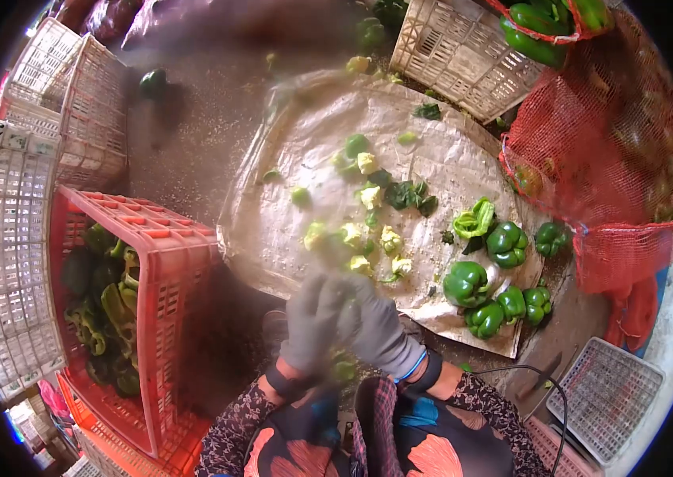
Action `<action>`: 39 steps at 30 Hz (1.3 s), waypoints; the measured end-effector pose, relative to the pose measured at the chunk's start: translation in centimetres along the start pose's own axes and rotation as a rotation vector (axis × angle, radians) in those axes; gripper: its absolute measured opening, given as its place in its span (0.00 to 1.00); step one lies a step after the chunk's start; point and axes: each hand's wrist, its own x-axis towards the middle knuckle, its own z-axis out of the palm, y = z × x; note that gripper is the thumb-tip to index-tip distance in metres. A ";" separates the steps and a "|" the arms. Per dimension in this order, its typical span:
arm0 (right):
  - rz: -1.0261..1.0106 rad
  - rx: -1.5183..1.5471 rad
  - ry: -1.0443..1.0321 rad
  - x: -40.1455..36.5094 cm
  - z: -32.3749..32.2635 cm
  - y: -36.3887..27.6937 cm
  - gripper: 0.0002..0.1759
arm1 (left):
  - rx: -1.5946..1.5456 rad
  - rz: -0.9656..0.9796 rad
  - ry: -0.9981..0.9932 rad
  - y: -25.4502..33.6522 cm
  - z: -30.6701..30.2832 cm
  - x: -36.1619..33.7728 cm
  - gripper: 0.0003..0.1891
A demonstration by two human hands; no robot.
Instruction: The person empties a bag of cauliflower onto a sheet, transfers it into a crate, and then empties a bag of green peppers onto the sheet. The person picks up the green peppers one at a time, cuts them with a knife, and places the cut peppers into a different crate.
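My left hand [311, 322] and my right hand [375, 322], both in grey gloves, meet above the near edge of a pale sheet [273, 230]. Their fingers curl together, and a blur hides whatever lies between them. On the sheet beyond them are scattered yellowish pepper cores [390, 240] and dark green leaf scraps [408, 195]. Several whole green peppers [465, 284] sit to the right of my hands, with a cut-open pepper [475, 219] just behind them.
A red crate [166, 230] with green pepper pieces [118, 310] stands at left, beside white crates [15, 238]. Another white crate [464, 56] is at the back. Red mesh bags [591, 151] of peppers fill the right. A grey tray [605, 397] lies lower right.
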 end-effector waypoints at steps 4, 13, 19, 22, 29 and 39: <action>0.436 0.408 0.110 -1.9 1.1 2.4 0.15 | -0.247 -0.093 -0.027 -0.5 1.0 0.4 0.10; 0.427 0.692 0.093 -0.4 0.1 3.7 0.20 | -0.410 -0.396 -0.243 0.9 -0.4 1.6 0.22; 0.109 0.116 0.262 -0.3 0.1 3.1 0.11 | -0.314 -0.349 -0.026 -0.1 2.4 0.0 0.11; 0.264 0.311 0.423 -0.3 0.7 3.5 0.07 | -0.314 -0.231 -0.108 -0.3 3.3 -1.1 0.07; 0.491 0.715 0.473 -1.2 1.4 6.0 0.10 | -0.332 -0.241 -0.198 -0.2 5.1 0.3 0.13; 0.721 0.537 0.147 -1.5 -2.6 8.5 0.20 | -0.253 -0.290 -0.246 -2.3 4.7 1.1 0.06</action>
